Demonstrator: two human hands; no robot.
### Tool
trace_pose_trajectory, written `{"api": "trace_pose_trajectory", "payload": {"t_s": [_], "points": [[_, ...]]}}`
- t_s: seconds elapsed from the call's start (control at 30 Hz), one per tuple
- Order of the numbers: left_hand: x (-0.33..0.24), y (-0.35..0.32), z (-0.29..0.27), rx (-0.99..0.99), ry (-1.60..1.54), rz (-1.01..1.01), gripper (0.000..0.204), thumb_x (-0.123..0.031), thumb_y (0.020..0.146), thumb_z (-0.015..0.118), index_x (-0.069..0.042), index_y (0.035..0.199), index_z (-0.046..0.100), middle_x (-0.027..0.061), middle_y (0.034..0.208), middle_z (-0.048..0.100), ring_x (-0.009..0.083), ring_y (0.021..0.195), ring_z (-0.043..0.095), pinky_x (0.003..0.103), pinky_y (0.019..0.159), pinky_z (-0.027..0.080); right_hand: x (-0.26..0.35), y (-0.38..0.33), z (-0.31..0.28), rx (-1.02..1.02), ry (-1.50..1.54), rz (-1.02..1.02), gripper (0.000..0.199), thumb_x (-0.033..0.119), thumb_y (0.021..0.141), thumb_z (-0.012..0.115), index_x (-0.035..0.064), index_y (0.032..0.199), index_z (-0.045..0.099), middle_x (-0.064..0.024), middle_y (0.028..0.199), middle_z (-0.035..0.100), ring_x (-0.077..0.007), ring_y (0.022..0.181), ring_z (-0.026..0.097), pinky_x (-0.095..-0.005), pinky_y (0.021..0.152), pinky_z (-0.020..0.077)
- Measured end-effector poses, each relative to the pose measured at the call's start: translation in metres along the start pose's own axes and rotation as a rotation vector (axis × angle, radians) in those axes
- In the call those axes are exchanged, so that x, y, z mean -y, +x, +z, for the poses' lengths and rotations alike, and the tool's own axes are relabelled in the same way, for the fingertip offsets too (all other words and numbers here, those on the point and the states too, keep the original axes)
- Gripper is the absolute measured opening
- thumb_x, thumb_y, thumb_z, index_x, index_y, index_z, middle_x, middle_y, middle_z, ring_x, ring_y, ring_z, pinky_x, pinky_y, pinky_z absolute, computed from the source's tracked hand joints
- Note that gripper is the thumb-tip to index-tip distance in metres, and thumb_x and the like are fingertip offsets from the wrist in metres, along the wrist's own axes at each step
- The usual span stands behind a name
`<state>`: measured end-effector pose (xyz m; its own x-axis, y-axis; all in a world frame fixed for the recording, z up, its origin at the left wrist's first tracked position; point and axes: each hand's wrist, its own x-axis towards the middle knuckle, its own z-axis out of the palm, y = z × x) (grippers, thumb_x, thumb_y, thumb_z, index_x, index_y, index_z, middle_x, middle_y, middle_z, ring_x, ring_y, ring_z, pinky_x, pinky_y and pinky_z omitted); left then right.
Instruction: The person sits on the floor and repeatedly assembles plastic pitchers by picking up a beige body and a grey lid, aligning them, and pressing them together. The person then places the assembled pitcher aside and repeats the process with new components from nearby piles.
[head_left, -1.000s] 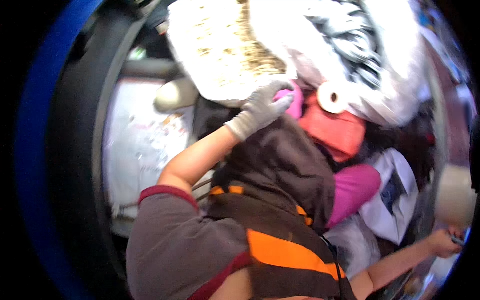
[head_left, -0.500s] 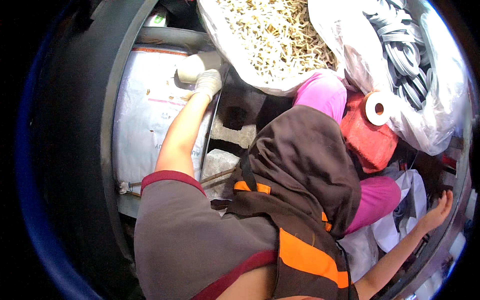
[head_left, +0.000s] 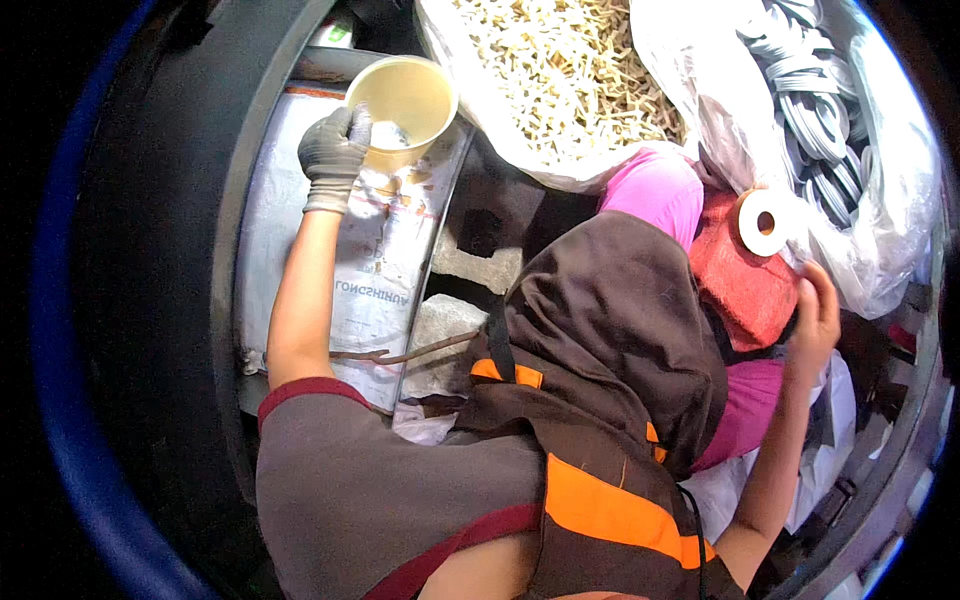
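Bulging bags (head_left: 560, 90) above red bundle (head_left: 742, 282)

The left hand (head_left: 335, 152), at eleven o'clock, wears a grey knit glove with a paler ribbed cuff. The right hand (head_left: 817, 315), at three o'clock, is bare. A grey short-sleeved shirt (head_left: 370, 490) edged in dark red covers the shoulder, under a brown vest (head_left: 600, 340) with orange bands and black straps. Pink trousers (head_left: 655, 190) show beyond.
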<state>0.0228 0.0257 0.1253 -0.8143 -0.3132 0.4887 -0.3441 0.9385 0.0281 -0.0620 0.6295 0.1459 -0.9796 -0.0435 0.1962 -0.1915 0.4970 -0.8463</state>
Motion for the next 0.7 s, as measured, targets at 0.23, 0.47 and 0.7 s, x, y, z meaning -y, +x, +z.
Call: {"api": "trace_pose_trajectory", "payload": {"t_s": [0.23, 0.47, 0.7], "points": [[-0.164, 0.022, -0.120, -0.259, -0.533, 0.674, 0.023, 0.000, 0.075, 0.064, -0.008, 0.058, 0.051, 0.0068, 0.054, 0.046, 0.0235, 0.048, 0.047, 0.037, 0.047, 0.034, 0.117, -0.019, 0.084, 0.421, 0.413, 0.085, 0.047, 0.023, 0.088, 0.058, -0.0006, 0.127, 0.047, -0.0128, 0.111, 0.061, -0.0162, 0.098, 0.058, -0.0295, 0.087, 0.0438], [-0.257, 0.000, -0.117, 0.054, -1.548, 0.275, 0.035, -0.009, 0.082, 0.063, -0.004, 0.115, 0.053, 0.0071, 0.097, 0.060, 0.0137, 0.088, 0.057, 0.028, 0.082, 0.045, 0.074, -0.023, 0.075, 0.125, 0.586, 0.012, 0.042, 0.010, 0.089, 0.051, -0.0046, 0.128, 0.044, -0.0130, 0.110, 0.060, -0.0126, 0.095, 0.057, -0.0263, 0.083, 0.0447], [-0.296, -0.015, -0.082, 1.061, -1.830, -0.075, 0.051, -0.034, 0.084, 0.063, 0.001, 0.119, 0.052, 0.0105, 0.115, 0.058, 0.0188, 0.107, 0.054, 0.034, 0.096, 0.042, 0.039, -0.087, 0.004, 0.487, 0.158, -0.057, 0.059, 0.002, 0.079, 0.054, 0.0042, 0.137, 0.039, -0.0130, 0.136, 0.046, -0.0250, 0.125, 0.045, -0.0333, 0.101, 0.0355]]}}
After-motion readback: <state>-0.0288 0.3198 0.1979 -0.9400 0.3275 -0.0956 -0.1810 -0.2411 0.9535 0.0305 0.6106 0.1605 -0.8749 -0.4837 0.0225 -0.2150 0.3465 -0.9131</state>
